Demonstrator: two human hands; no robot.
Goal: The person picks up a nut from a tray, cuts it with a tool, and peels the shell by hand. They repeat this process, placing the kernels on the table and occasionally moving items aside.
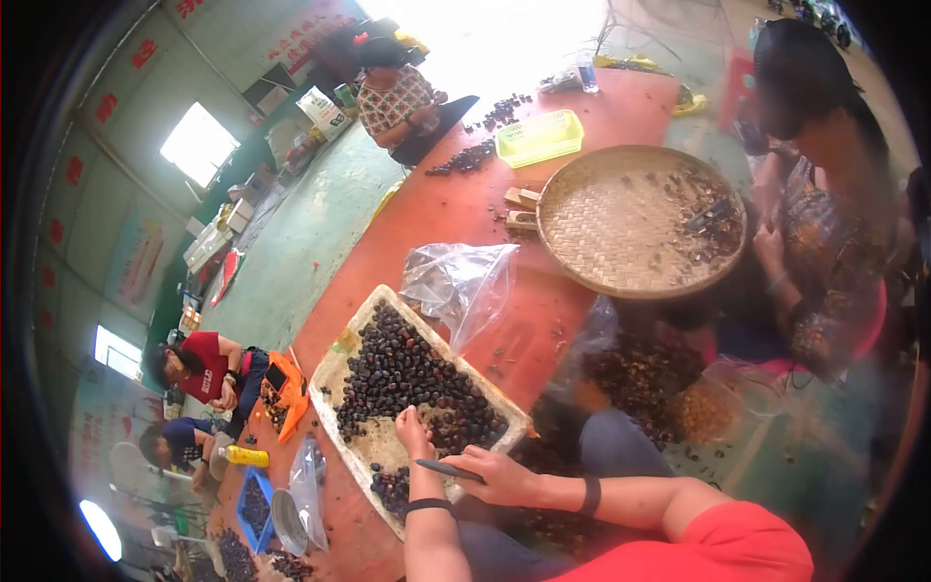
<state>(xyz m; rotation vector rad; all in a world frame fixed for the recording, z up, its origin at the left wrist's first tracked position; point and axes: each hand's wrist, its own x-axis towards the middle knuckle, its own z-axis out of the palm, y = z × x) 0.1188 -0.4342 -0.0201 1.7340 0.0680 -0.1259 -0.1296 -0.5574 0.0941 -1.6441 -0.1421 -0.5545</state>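
Note:
A white foam box (341, 448) stands on the red table in front of me, holding many small dark round nuts or seeds (407, 369). Over its near part is my left hand (414, 433), fingers closed in a pinch; whatever is between them is too small to make out. My right hand (497, 477) grips a narrow dark knife-like tool (449, 470), which points toward my left wrist. Both hands are close together at the box's near edge. A crumpled clear plastic bag (461, 281) lies against the far side of the box.
A round woven tray (601, 223) with scraps and a dark tool stands beyond, near a yellow-green basket (539, 139). One person (824, 213) sits at the right, another (398, 102) at the far end, two more at the left. A blue tray (255, 509) and orange bag (286, 393) lie left.

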